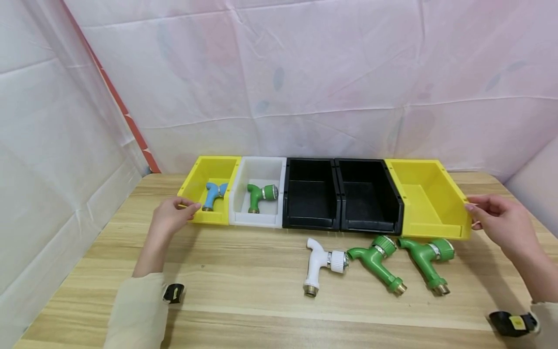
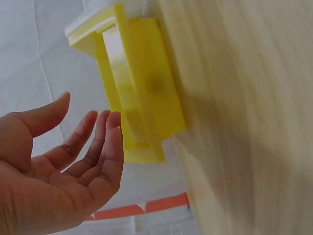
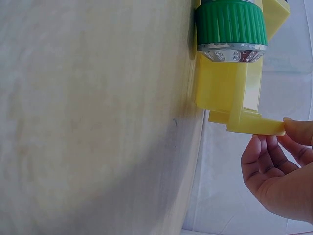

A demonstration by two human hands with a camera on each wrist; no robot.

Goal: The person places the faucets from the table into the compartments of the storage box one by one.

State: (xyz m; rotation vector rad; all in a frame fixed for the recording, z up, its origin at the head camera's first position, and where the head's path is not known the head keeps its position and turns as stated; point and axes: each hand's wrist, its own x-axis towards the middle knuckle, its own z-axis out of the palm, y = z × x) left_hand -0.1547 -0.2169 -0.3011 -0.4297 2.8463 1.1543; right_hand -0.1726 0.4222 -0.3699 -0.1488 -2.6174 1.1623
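Five bins [image 1: 311, 196] side by side along the far edge of your counter [image 1: 235, 300]: left yellow bin [image 1: 215, 169], white bin [image 1: 255, 221], two black bins [image 1: 366, 198], right yellow bin [image 1: 420, 201]. All open-topped, low-fronted. Five taps: blue tap [image 1: 212, 194] in the left yellow bin, green tap [image 1: 255, 195] in the white; white tap [image 1: 315, 264] and two green taps [image 1: 378, 263] before the row, brass-ended. Your right hand [image 1: 505, 220] pinches the right yellow bin's outer rim, toward the far right corner. Your left hand [image 1: 172, 214], thumb parted from loosely bent fingers, is by the left yellow bin's outer side; contact unclear.
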